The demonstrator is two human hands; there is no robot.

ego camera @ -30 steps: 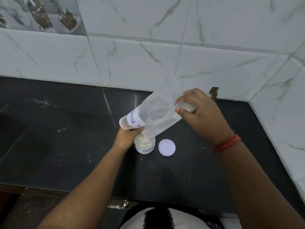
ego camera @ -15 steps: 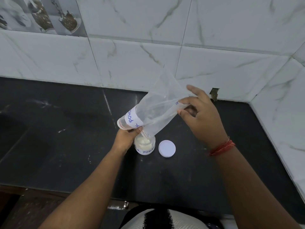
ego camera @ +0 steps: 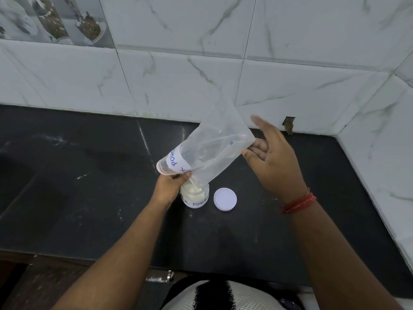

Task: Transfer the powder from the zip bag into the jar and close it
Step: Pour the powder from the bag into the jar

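A clear zip bag with a white hand-written label is tilted mouth-down over a small open jar on the black counter. Cream powder fills the jar and a little runs from the bag's mouth. My left hand pinches the bag's zip end just above the jar's left rim. My right hand is at the bag's raised bottom corner with its fingers spread and blurred, the thumb tip beside the corner. The round white lid lies flat on the counter right of the jar.
White marble-look wall tiles stand behind the counter and along its right side, forming a corner. The counter's front edge runs near my body. A decorative picture tile sits at the upper left.
My right hand has let go of the bag's bottom corner and opened its fingers. The bag stays tilted over the jar, and my left hand keeps its hold.
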